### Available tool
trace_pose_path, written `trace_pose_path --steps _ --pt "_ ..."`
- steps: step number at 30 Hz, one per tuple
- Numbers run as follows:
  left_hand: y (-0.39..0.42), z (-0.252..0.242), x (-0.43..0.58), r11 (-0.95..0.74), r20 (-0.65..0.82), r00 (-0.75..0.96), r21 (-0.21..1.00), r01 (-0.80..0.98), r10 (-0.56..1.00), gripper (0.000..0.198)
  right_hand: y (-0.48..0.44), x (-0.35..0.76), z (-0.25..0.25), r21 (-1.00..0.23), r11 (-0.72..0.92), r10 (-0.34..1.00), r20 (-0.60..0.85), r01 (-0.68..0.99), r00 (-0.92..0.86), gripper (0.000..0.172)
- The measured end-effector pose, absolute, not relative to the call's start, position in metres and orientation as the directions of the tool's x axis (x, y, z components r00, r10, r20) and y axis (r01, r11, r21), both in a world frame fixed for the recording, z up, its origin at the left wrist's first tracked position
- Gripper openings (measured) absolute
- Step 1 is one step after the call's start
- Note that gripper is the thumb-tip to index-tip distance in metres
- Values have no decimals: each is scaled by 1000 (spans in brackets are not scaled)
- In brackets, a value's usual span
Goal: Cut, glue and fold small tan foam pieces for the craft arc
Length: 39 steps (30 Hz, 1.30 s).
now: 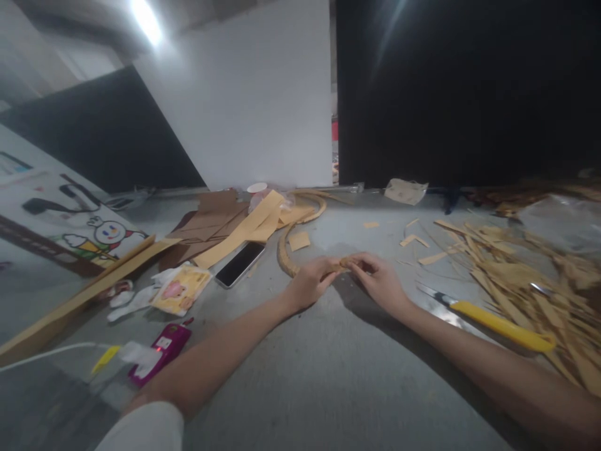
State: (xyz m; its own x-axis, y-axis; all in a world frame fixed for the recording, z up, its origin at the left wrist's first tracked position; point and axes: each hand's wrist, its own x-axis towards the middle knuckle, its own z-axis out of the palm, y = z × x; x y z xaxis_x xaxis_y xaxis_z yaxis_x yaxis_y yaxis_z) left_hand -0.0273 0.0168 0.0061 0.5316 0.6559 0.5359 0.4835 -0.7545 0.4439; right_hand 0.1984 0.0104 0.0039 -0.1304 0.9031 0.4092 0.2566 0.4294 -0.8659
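A long, curved tan-brown band, thick and rope-like, snakes over the grey tabletop from the back toward me. Its near end runs into my left hand, whose fingers are closed around it. My right hand pinches the tip of the band, close beside the left fingertips. What lies between the fingers is small and partly hidden. Just beyond my left hand is a small tan square piece. A yellow utility knife with its blade out rests to the right of my right hand.
Many tan strips and scraps pile up on the right. To the left are a phone, a yellow snack packet, a magenta power socket with a white cable, and brown sheets. White and black panels stand behind.
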Motion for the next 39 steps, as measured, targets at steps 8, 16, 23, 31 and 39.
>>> trace_pose_path --steps 8,16,23,31,39 --pt "15 4 -29 -719 521 498 450 529 693 31 7 197 8 -793 515 853 510 324 -107 37" --pt "13 6 -28 -718 542 476 455 526 692 30 3 196 9 -809 484 860 511 334 -8 33" --pt "14 3 -28 -707 544 459 458 539 702 30 4 197 10 -829 459 879 477 319 -26 32" --pt "15 1 -28 -679 514 448 490 546 731 33 3 196 11 -825 498 866 490 266 -99 33" --pt "13 2 -29 -699 513 475 514 497 715 48 4 198 10 -772 577 816 557 266 -154 29"
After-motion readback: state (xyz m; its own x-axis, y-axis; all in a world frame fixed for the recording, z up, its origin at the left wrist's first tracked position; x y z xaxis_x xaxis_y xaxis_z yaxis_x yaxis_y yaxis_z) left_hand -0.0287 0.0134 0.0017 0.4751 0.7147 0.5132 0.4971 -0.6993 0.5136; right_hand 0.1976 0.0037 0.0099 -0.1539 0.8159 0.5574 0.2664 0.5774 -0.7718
